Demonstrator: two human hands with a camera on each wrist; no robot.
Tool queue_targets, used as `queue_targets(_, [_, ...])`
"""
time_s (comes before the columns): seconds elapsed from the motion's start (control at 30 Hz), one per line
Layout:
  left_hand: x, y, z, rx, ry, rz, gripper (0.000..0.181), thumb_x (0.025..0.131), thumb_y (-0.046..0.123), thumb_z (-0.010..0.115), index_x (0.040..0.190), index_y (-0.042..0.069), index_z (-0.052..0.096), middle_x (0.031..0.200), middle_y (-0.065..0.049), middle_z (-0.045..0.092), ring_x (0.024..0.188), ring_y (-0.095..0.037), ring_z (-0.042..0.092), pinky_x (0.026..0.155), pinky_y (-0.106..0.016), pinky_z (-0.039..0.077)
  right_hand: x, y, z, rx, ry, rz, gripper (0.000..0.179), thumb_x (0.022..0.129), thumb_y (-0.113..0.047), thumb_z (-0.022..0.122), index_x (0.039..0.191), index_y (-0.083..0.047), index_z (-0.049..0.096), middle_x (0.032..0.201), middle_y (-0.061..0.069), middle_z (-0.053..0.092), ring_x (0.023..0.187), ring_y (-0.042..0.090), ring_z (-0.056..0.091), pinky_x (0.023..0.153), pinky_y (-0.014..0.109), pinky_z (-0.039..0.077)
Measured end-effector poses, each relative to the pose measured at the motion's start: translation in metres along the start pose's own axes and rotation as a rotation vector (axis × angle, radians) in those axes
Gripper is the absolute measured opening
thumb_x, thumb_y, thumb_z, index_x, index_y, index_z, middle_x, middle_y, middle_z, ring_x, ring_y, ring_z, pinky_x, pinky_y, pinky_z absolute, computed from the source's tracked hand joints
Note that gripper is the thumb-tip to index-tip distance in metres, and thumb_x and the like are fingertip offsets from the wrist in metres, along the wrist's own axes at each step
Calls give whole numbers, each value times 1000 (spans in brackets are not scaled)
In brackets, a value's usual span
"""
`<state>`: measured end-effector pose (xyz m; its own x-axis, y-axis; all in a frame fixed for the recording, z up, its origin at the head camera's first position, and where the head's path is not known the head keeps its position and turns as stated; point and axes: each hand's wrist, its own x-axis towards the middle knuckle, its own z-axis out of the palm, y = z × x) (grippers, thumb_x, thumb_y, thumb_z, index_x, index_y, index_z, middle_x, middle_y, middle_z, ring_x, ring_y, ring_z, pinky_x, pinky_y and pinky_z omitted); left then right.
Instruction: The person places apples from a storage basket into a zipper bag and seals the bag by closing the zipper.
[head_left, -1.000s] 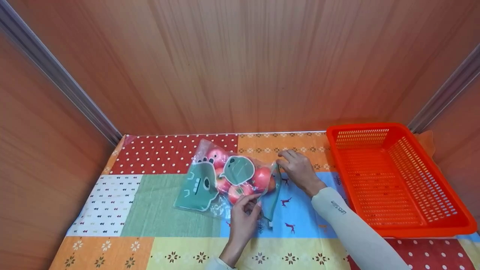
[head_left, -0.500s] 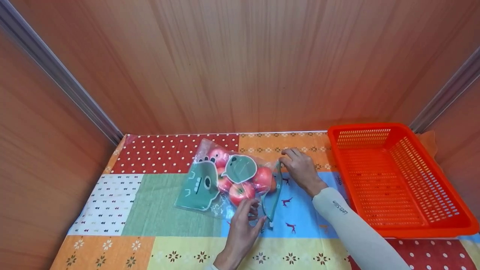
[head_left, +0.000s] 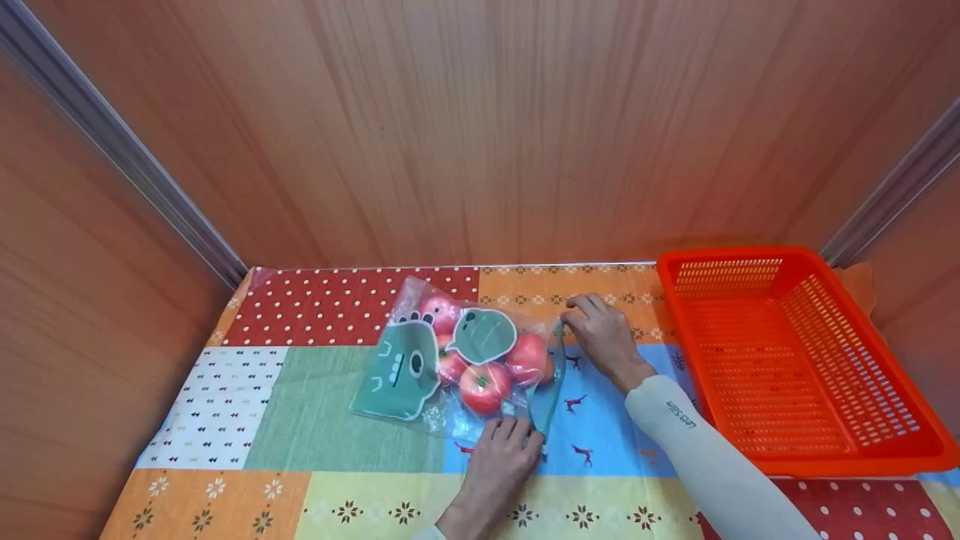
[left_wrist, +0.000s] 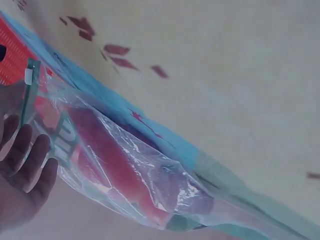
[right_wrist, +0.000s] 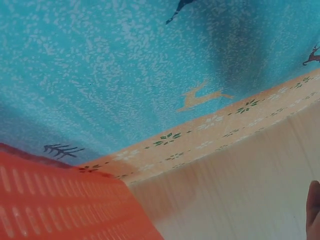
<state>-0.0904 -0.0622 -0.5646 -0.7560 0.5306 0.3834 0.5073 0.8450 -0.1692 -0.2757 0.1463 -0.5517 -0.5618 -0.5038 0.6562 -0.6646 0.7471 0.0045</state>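
Note:
A clear zip bag with a green cartoon print lies flat on the cloth. Several red apples show through the plastic. Its green-edged mouth faces right. My left hand grips the near corner of that mouth, fingers bent over the plastic. In the left wrist view, the left hand has its fingers at the green zip strip, just below a white slider. With thumb and fingertips my right hand pinches the far end of the strip. Only a fingertip shows in the right wrist view.
An orange-red plastic basket with slotted walls stands right of the bag, beside my right forearm. A patchwork cloth covers the table. Wood-grain panels rise behind and at both sides.
My left hand has let go of the bag's upper layer and moved down and right to its near corner, uncovering an apple. The right hand keeps its hold, shifting slightly.

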Motion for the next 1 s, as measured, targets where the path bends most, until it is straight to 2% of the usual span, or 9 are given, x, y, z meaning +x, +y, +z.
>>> queue_targets(0.13, [3,4,1,60,-70,42,24,91,23,85,110,21,70,107,1,65,98,-16,60,90,-30,54,1,0,1,0,9,8,14,91,-12,84,105,-12,82,113,9,75,104,27,72,86,45,63])
queue_targets(0.23, [4,7,2,73,-119,44,25,92,23,84,112,22,70,108,1,64,99,-16,59,91,-30,53,1,0,2,10,19,14,13,91,-12,83,104,-12,82,113,9,75,104,27,72,85,45,64])
queue_targets(0.47, [8,10,5,85,-172,44,27,93,23,83,115,21,68,109,0,61,102,-16,58,93,-30,54,-1,1,2,40,-2,48,13,92,-11,83,105,-11,82,113,9,73,105,26,71,87,46,63])
queue_targets(0.7, [13,9,4,65,-287,83,29,95,23,81,121,21,67,113,-1,59,106,-17,58,99,-32,56,-2,1,2,47,-20,73,14,92,-10,82,106,-12,81,114,8,72,107,26,70,85,45,64])
queue_targets(1.0, [15,9,3,108,-330,143,24,93,20,83,116,20,75,115,-1,64,106,-17,61,100,-33,57,-4,2,1,89,-20,92,14,93,-10,82,107,-12,80,116,12,72,106,28,70,83,47,64])
